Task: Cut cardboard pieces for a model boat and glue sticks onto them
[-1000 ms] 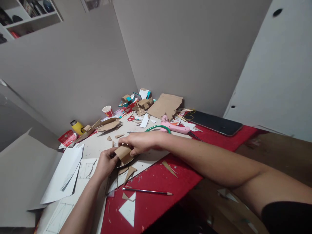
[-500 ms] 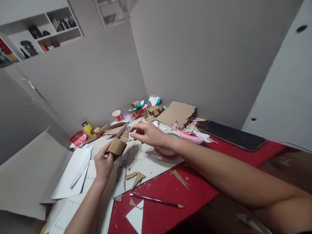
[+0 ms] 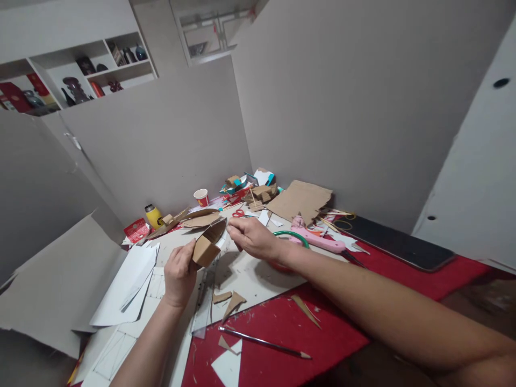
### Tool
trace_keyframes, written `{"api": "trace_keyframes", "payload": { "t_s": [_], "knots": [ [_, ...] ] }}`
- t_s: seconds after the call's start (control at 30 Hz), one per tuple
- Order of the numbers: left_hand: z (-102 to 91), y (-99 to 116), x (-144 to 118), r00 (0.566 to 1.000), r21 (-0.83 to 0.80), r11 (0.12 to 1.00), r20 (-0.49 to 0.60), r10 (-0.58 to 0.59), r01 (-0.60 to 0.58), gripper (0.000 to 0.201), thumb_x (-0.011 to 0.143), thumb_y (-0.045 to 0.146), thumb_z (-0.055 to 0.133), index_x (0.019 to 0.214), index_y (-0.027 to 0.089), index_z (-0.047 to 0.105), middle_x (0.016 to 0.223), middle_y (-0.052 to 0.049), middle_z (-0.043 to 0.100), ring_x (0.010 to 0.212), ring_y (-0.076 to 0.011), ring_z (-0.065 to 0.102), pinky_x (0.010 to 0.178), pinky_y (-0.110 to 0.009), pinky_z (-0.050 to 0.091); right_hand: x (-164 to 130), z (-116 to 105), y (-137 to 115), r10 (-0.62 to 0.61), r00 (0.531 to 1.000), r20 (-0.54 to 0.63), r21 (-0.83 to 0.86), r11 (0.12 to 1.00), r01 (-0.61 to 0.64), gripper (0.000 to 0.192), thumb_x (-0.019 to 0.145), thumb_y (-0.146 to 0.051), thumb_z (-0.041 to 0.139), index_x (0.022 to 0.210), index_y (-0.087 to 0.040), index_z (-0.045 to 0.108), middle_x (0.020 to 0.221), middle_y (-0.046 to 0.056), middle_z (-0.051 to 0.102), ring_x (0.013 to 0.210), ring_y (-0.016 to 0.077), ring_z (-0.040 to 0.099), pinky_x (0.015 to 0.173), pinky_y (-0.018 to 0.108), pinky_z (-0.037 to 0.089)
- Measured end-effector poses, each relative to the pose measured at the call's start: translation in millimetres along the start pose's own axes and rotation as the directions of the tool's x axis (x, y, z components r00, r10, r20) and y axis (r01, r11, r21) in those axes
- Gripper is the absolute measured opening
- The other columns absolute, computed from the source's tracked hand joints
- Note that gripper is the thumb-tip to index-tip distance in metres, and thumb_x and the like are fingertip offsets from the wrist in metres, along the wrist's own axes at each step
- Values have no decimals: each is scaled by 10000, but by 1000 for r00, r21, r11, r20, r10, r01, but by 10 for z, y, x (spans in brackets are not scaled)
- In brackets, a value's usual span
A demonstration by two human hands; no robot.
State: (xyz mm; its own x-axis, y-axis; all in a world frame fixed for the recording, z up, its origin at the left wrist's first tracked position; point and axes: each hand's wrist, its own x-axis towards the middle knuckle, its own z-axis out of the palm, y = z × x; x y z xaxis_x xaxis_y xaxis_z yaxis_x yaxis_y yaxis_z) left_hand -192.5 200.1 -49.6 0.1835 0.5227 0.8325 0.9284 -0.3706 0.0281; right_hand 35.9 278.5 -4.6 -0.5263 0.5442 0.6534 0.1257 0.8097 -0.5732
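Note:
My left hand is closed round the near end of a small folded cardboard piece, which is held in the air above the white sheet. The piece has a boxy near end and a tapering, pointed far end. Just right of that point is my right hand, its fingertips pinched together. Whether they touch the tip or hold something thin, I cannot make out. Below lie a clear ruler and cardboard scraps.
A pencil lies on the red cloth. Right of my right hand are a green-rimmed round item and a pink glue gun. Behind stand a paper cup, a yellow bottle, red-handled scissors and flat cardboard.
My left hand has turned the cardboard piece, so its boxy end shows a different face. My right fingers have closed from a loose, spread pose into a pinch near the tip.

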Motion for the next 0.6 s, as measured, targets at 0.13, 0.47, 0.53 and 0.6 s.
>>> {"api": "trace_keyframes", "payload": {
  "t_s": [0.13,0.47,0.53,0.6],
  "knots": [
    [18,-7,-14,1000,-14,1000,10,13,-13,400,792,33,479,1140,153,635,1049,-116,721,933,-237,630,857,-375,486,-23,-4,-22,-7,998,-58,35,999,9,335,896,-257,383,565,-209,387,461,-38,455,468,104,405,542,239,319],
    [49,13,-36,956,-135,949,-36,-291,284,388,760,94,502,1110,142,663,1044,-110,720,944,-239,640,863,-368,480,-19,41,36,71,976,-208,139,989,-43,358,951,-361,340,648,-202,447,461,-36,488,442,103,464,522,229,380],
    [56,15,-22,920,-185,906,-25,-391,380,353,782,150,512,1099,148,667,1055,-102,720,955,-239,650,861,-357,489,-18,52,49,90,971,-222,145,988,-58,310,942,-340,369,696,-190,483,518,-21,542,463,100,477,526,225,382],
    [65,10,-5,880,-239,854,8,-474,462,322,800,213,523,1072,138,677,1024,-95,731,923,-237,667,820,-336,511,-15,61,54,97,971,-218,151,986,-64,252,919,-312,417,719,-183,500,578,-8,582,483,96,484,530,222,382]
  ]
}}
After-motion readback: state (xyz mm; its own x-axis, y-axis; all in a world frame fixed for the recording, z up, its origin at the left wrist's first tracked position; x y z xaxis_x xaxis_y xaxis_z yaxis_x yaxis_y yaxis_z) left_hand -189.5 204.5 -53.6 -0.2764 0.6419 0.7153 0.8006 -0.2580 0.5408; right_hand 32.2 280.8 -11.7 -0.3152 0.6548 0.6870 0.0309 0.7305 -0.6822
